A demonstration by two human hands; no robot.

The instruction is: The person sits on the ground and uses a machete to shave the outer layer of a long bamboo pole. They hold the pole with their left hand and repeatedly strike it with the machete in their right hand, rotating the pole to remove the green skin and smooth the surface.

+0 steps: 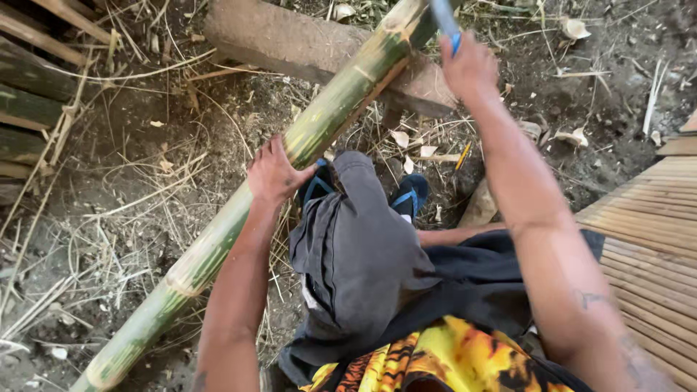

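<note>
A long green bamboo pole (218, 243) runs diagonally from the lower left to the top centre, its upper end resting on a flat stone block (290, 40). My left hand (272, 174) presses down on the pole near its middle. My right hand (470, 69) is raised at the top, fingers closed around the blue handle of a blade (444, 18) that is blurred and held over the pole's upper end. My bent knee in dark grey shorts (356, 254) sits between the arms, and my feet wear blue sandals (408, 197).
Stacked bamboo poles (25, 109) lie at the left edge. A platform of split bamboo slats (653, 232) fills the right side. The dirt ground is strewn with dry grass, chips and leaves (131, 196).
</note>
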